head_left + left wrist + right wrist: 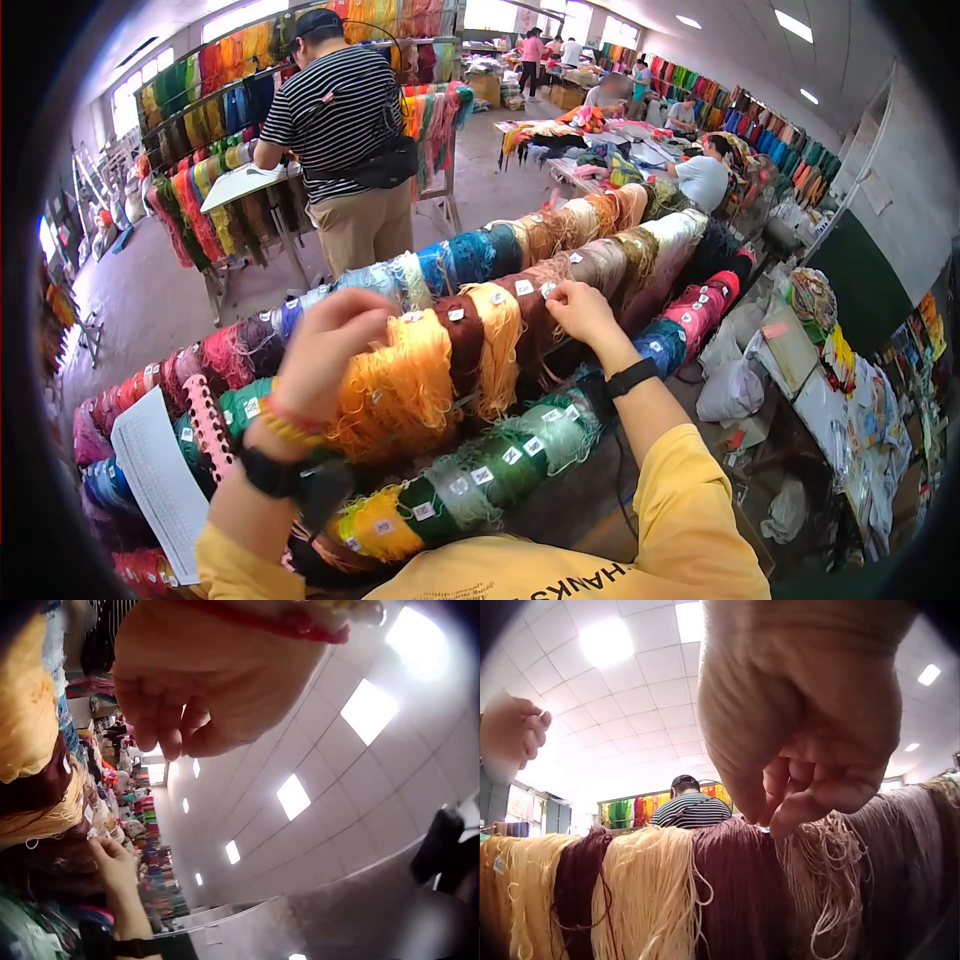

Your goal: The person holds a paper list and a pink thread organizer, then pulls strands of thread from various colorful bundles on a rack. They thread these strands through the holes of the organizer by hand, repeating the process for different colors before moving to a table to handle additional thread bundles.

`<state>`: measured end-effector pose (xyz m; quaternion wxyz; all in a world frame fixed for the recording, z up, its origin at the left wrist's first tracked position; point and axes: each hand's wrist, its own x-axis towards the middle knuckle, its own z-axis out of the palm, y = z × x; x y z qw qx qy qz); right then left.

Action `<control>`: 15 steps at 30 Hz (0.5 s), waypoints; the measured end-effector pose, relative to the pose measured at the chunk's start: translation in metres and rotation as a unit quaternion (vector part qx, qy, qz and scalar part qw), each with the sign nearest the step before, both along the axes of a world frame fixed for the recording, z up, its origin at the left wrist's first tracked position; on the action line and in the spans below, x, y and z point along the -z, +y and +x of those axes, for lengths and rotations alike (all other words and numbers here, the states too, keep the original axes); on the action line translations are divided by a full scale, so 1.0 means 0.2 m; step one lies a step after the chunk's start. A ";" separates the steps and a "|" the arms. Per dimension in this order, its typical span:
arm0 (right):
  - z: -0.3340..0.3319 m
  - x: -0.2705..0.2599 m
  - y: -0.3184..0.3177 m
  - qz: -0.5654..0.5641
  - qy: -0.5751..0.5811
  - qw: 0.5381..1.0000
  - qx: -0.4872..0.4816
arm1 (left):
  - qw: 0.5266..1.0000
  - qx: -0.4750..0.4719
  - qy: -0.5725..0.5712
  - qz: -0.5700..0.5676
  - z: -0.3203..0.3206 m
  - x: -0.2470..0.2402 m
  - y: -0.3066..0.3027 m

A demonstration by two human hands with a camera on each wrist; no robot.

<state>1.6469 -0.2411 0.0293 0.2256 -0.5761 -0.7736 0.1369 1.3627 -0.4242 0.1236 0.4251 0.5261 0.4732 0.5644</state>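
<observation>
My right hand [585, 312] pinches a small white label [548, 290] between thumb and fingertips, right at the top of the yarn hanks on the rack. Below those fingertips in the right wrist view hang a maroon hank [735, 892] and a brownish hank [825, 877] with loose loops. My left hand [335, 345] is raised above an orange-yellow hank [395, 390], its fingers loosely curled; the left wrist view shows its palm side [217, 682]. A pale yellow hank [497, 345] hangs between the two hands, beside a dark maroon one [460, 345] bearing a white label.
More labelled hanks, among them a green one [505, 470], line the nearer row. A printed sheet [160, 480] and a pink perforated strip [208, 430] lie at left. A person in a striped shirt [335, 120] stands beyond the rack. White bags [735, 380] sit at right.
</observation>
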 end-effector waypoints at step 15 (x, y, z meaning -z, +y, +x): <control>0.00 0.09 0.07 0.004 0.052 0.997 -0.049 | 0.866 -0.039 0.493 -0.074 0.60 0.43 0.93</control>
